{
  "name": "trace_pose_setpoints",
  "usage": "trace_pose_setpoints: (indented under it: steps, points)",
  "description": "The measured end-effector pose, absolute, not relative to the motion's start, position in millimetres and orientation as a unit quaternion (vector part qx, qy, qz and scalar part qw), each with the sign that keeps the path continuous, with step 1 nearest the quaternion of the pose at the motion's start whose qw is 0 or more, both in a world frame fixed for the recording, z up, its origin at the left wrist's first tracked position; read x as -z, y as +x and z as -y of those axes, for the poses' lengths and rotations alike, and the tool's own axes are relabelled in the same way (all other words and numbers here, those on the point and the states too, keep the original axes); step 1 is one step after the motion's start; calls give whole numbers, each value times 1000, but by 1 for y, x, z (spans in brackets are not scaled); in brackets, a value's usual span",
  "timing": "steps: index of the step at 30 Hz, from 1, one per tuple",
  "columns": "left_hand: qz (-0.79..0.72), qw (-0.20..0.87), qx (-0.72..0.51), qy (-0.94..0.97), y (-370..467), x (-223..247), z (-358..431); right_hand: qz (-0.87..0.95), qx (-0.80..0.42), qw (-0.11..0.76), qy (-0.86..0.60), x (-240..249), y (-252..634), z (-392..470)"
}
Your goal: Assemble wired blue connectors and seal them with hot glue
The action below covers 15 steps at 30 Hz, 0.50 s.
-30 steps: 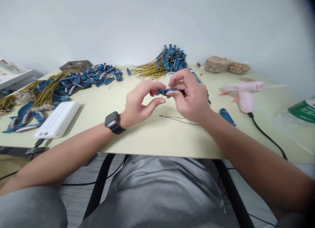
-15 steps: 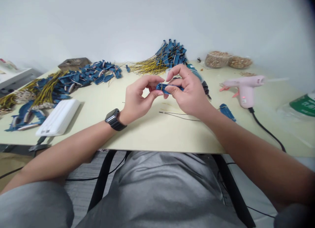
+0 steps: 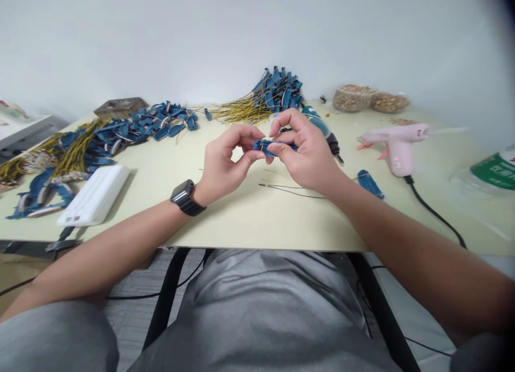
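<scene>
Between my two hands, above the middle of the table, is a small blue fabric-like piece (image 3: 260,145) with a thin yellow strand across it. My left hand (image 3: 230,156) pinches its left end with thumb and fingers. On its right part, my right hand (image 3: 300,149) presses the thumb, with the index finger arched above. Fingers hide much of the piece. Below the hands, thin dark wires (image 3: 281,187) lie on the table. A similar blue piece (image 3: 370,184) rests to the right of my right forearm.
A pink glue gun (image 3: 402,141) with its cable stands at right, near a green-labelled container (image 3: 497,171). Blue pieces on yellow stems (image 3: 279,90) are heaped at the back; more blue pieces (image 3: 156,120) lie left. A white power bank (image 3: 94,195) sits front left. Bags of tan bits (image 3: 352,97) stand behind.
The hands keep their grip on the blue piece with barely any change in finger position. The whole view has shifted slightly.
</scene>
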State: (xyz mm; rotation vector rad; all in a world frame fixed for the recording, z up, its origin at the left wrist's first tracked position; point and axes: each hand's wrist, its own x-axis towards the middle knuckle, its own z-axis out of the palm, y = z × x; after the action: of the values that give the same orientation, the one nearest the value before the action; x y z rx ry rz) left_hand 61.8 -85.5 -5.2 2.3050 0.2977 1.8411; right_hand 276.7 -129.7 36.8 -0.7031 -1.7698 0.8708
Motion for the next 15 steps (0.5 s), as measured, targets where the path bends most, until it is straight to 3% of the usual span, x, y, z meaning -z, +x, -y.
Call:
trace_pose_setpoints:
  steps: [15]
  points:
    - [-97, 215, -597, 766, 65, 14, 91, 684, -457, 496, -279, -33, 273, 125]
